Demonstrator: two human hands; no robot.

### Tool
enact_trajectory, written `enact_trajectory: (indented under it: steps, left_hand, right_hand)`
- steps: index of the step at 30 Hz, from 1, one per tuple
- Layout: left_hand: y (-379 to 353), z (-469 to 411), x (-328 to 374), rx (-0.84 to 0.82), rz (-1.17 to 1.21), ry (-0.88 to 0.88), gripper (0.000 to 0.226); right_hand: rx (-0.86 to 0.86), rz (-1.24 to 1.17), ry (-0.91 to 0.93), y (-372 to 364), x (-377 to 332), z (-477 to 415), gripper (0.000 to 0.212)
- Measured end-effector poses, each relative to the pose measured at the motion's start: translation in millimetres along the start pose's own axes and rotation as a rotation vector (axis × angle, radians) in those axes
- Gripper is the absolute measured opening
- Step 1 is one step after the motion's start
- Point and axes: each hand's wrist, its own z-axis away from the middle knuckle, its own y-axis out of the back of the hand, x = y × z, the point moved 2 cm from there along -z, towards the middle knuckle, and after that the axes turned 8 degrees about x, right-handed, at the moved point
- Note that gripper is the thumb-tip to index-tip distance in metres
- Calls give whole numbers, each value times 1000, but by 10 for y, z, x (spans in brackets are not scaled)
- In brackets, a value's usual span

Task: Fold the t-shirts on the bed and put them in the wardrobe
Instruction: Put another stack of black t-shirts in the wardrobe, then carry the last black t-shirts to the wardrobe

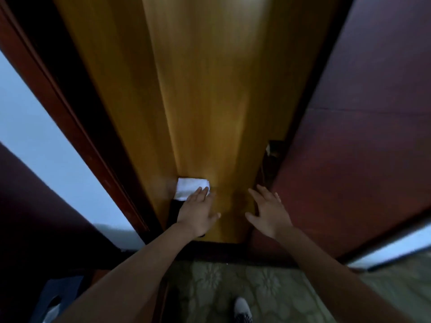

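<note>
Red-brown wood frames the open wardrobe. On its yellow inner floor a folded white t-shirt lies at the left, with a dark item just before it. The left hand is laid on the t-shirt with fingers straight and no grip closed. The right hand is spread and holds nothing. Stowing is judged to be in hand. Next, both hands should be withdrawn without the fold being disturbed.

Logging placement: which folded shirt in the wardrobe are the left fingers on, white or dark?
The white shirt, farther in; the left hand rests fingertips on it. The dark shirt lies beneath the wrist.
</note>
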Motion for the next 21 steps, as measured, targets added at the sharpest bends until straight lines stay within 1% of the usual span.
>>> enact_trajectory:
  steps: [3, 8, 13, 17, 21]
  left_hand:
    - [-62, 177, 331, -33, 13, -118, 71]
    - [-257, 428, 1079, -110, 31, -313, 71]
    - [-532, 683, 1987, -108, -15, -541, 71]
    - [-724, 985, 2734, -174, -21, -717, 71]
    - [-889, 1347, 3529, -198, -46, -879, 71]
  right_hand:
    - [66, 29, -136, 122, 140, 597, 73]
    - [162, 37, -369, 340, 450, 1588, 74]
    - [238, 52, -609, 547, 827, 2572, 75]
    - [280, 74, -767, 677, 1101, 3384, 75]
    - [311, 98, -921, 828, 1391, 4198, 74]
